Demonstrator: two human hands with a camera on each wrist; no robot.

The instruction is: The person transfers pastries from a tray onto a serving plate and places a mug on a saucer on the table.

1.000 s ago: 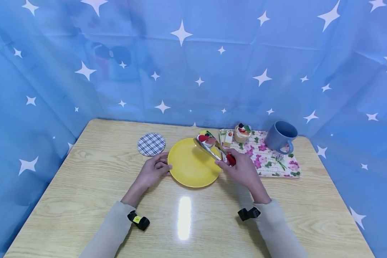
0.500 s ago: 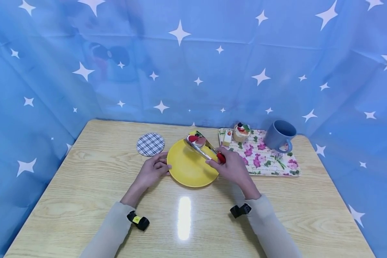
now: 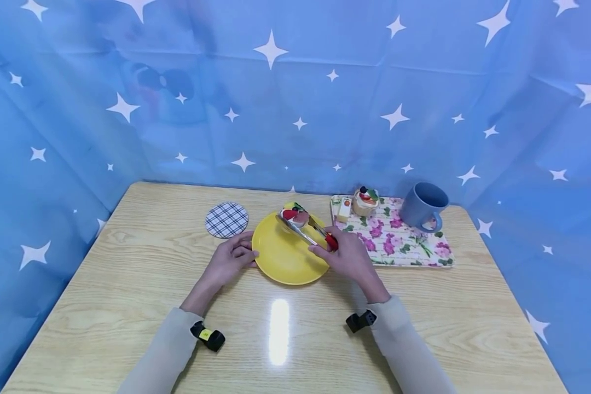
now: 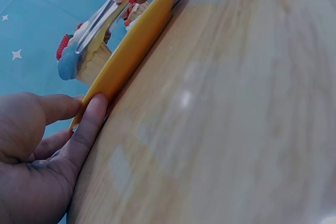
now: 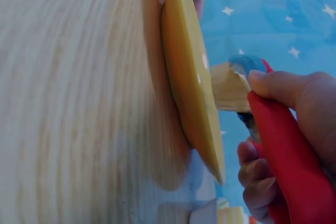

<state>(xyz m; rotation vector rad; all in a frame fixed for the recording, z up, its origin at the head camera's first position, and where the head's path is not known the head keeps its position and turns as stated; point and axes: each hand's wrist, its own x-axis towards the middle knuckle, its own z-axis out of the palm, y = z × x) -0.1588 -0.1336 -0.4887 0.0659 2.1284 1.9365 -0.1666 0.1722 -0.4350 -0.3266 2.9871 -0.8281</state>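
My left hand pinches the left rim of a round yellow plate. In the left wrist view, its thumb and fingers lie on either side of that rim. My right hand grips the red handles of metal tongs. Between the tongs' tips is a cupcake topped with red berries, a pink slice and something yellow. This cupcake is over the back part of the plate; the right wrist view shows its pale base close to the plate's surface.
A floral tray at the right bears a small cake piece, another cupcake and a blue-grey mug. A checked round coaster lies behind my left hand. A blue star-patterned curtain hangs behind the table.
My right hand has moved left with the tongs and cupcake, from the plate's back right edge to over the plate. My left hand keeps its hold on the rim.
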